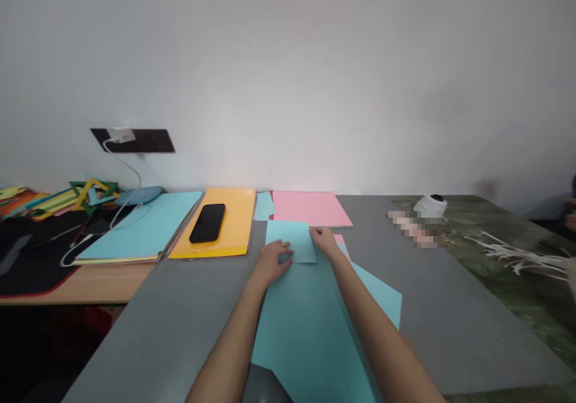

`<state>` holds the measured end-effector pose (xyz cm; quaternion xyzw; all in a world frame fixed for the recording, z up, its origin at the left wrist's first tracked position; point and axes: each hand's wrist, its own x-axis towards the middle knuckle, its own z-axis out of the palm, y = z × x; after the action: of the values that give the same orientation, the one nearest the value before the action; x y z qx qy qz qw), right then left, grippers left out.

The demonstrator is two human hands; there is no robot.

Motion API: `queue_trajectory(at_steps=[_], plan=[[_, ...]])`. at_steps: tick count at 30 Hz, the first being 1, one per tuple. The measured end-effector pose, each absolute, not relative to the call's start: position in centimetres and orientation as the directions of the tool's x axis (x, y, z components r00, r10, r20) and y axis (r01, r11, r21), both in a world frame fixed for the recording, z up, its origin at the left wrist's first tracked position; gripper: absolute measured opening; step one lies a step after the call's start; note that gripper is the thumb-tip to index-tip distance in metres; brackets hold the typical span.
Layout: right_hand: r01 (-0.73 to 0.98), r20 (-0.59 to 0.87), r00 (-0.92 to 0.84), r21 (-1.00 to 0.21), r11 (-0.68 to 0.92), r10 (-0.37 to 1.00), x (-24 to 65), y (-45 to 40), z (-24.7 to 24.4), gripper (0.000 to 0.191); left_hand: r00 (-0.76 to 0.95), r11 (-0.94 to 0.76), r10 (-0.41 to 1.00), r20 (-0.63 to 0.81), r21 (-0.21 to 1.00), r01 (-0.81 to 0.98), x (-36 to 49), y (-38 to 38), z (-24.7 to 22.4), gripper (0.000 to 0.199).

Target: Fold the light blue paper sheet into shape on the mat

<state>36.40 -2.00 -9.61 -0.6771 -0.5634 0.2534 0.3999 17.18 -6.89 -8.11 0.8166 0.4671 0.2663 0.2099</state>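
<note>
Here, left hand [275, 259] splays over smooth rectangular paper [300, 241]; right hand [322, 238] curls at its corner, grip unclear.

Pale grey wall [288, 79], dark socket panel [153, 141], grey tabletop [450, 331]

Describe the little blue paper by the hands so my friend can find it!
Find the gray table by the pale wall; a long blue sheet lies in its middle. At its far end lies the small blue paper, with the left hand at its near left corner and the right hand at its right edge. The other small blue piece, nearer the wall, has no hand on it.
</note>
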Motion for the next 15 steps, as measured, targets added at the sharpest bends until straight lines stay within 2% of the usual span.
queue_trajectory(at_steps=[3, 6, 10, 12, 15], plan=[[0.525, 0.053, 0.241, -0.847, -0.084, 0.969, 35.4, -0.4, -9.4, 0.025, 0.405, -0.446, 0.886, 0.226, 0.652, 0.613, 17.1, -7.1, -7.7, 0.020], [0.493, 0.053, 0.190, -0.868, -0.048, 0.980, 35.0, -1.1, -8.8, 0.021, 0.364, -0.404, 0.905, 0.223, 0.721, 0.563, 17.3, -7.1, -7.2, 0.023], [0.448, 0.077, 0.024, -0.892, 0.058, 0.997, 34.4, -4.3, -8.1, 0.019, 0.233, -0.427, 0.904, 0.358, 0.736, 0.526, 17.6, -6.8, -6.9, 0.030], [0.370, 0.089, -0.117, -0.920, 0.127, 0.989, 33.9, -5.9, -7.9, 0.020, 0.150, -0.414, 0.905, 0.398, 0.742, 0.527, 17.6, -6.4, -7.1, 0.036], [0.271, 0.121, -0.204, -0.947, 0.174, 0.972, 33.3, -7.5, -8.1, 0.022, 0.172, -0.346, 0.938, 0.301, 0.795, 0.498, 17.5, -6.1, -7.6, 0.032]])
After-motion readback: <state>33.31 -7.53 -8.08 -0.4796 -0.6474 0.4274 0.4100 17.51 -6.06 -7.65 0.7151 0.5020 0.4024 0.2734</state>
